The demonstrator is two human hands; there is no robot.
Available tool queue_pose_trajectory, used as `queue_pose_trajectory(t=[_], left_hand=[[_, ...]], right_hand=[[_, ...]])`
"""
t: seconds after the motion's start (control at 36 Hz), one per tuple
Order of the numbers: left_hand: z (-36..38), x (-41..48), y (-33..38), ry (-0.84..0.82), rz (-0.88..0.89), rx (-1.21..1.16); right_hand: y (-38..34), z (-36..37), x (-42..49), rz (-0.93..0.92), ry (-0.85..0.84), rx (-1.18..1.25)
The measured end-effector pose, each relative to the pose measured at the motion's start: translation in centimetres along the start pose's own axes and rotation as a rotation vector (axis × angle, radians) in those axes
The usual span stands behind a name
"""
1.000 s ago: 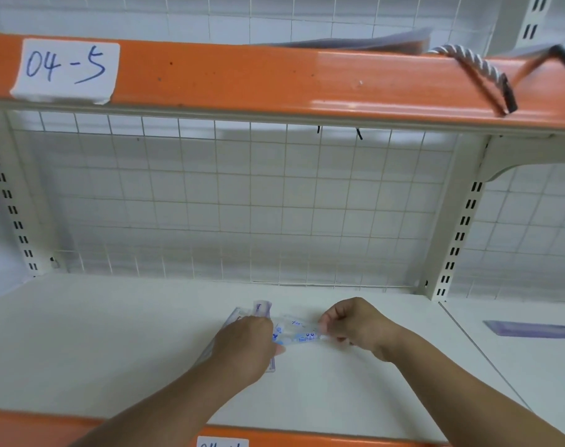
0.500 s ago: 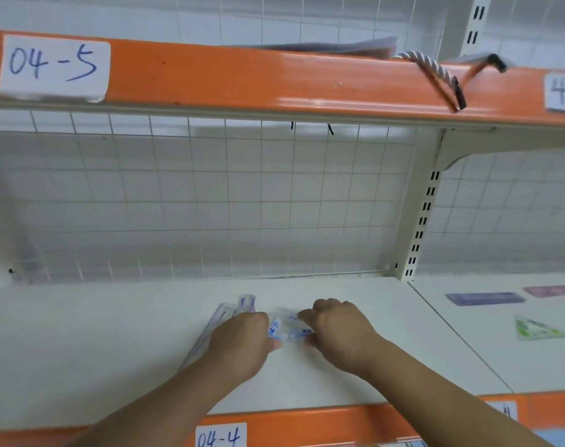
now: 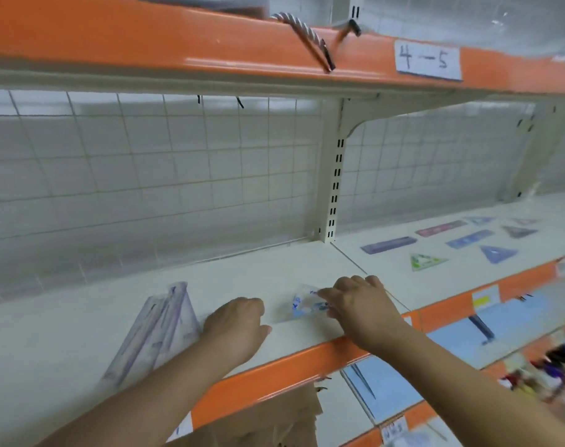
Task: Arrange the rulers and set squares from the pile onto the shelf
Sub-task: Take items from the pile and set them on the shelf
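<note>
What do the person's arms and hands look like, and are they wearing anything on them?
The left forearm and right forearm are bare, with no sleeves in view. The left hand and right hand wear no gloves, and no watch, bracelet or ring shows, though the picture is blurred.

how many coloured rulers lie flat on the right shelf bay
3: purple ruler nearest the upright, pink ruler behind it, blue ruler further right. Blur could hide others.

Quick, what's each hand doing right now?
Left hand: fingers curled beside the rulers; whether it grips them cannot be told.
Right hand: pinching the clear set square.
</note>
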State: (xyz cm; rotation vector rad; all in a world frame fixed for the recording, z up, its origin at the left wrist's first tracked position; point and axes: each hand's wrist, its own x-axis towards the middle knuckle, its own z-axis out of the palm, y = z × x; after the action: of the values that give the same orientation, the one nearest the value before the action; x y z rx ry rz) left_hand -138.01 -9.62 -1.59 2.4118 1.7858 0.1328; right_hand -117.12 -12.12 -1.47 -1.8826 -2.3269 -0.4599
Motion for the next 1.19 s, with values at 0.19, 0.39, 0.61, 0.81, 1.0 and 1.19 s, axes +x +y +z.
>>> queue_pose_trajectory(t=[0.19, 0.39, 0.61, 0.81, 1.0, 1.19], left_hand=[[0.1, 1.1, 5.9, 0.032, 0.104, 0.046], [1.2, 2.6, 13.4, 0.033, 0.16, 0.026], [2.8, 3.2, 24.0, 0.028, 0.173, 0.032], [4.6, 3.2, 32.2, 0.032, 0.189, 0.037], [5.6, 3.6, 38.5, -0.024, 0.209, 0.043], [5.5, 6.8, 42.2, -0.004, 0.242, 0.079]], right_hand=[[4.4, -1.1, -3.8, 0.04, 0.046, 0.011], [11.3, -1.2, -7.4, 0.099, 0.116, -0.049], [20.4, -1.2, -12.1, 0.126, 0.074, -0.017], [28.4, -1.1, -15.9, 0.085, 0.099, -0.028], [34.4, -0.5, -18.8, 0.098, 0.119, 0.018], [38.9, 0.9, -18.4, 0.144, 0.137, 0.088]])
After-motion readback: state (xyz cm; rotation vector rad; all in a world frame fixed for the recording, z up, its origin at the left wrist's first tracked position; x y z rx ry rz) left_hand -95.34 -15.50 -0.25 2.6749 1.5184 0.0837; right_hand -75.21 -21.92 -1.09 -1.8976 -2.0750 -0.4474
